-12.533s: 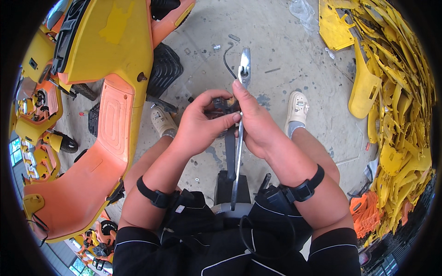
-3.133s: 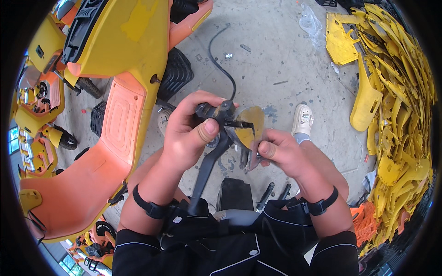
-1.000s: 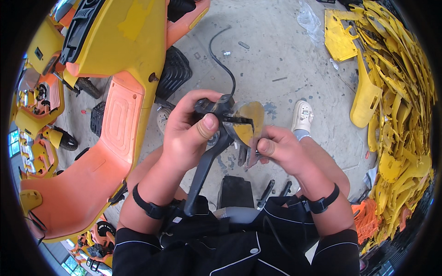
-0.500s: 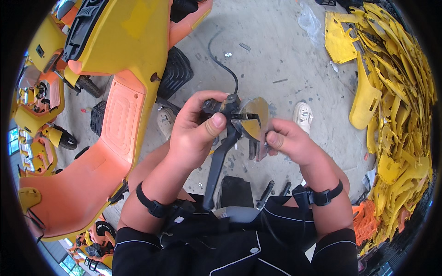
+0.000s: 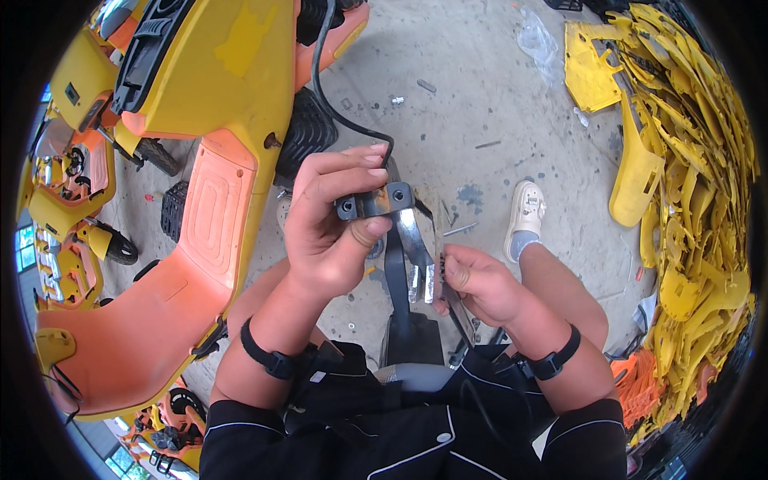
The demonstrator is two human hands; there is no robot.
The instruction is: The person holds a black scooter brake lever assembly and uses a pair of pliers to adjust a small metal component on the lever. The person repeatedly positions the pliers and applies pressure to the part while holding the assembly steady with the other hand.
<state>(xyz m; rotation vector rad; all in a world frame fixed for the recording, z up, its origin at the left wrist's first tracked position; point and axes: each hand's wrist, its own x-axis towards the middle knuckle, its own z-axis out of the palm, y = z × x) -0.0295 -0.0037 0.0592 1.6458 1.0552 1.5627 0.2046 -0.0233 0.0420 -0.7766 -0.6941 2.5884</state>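
Note:
My left hand [image 5: 324,228] is closed around the clamp end of a black brake lever [image 5: 396,268], fingers above and thumb below. Its clamp [image 5: 374,202] faces up, showing a screw hole at each end and brownish marks between them. From the clamp end a black cable [image 5: 346,122] runs up and away. A shiny metal bracket [image 5: 414,244] with a forked end sticks out beside the lever. My right hand [image 5: 486,284] pinches a thin plate [image 5: 438,244], seen nearly edge-on against the bracket. Whether plate and bracket are joined is hidden.
A yellow and orange scooter body [image 5: 212,184] stands close on my left, with more scooters beyond. A tall pile of yellow plastic panels [image 5: 680,216] fills the right side. Small metal bits and a clear plastic bag [image 5: 540,44] lie on the concrete floor [image 5: 472,104].
The lever assembly has been turned, so the clamp now faces up and the plate, formerly broad to view, shows its edge. My right hand moved slightly lower; the cable swung left.

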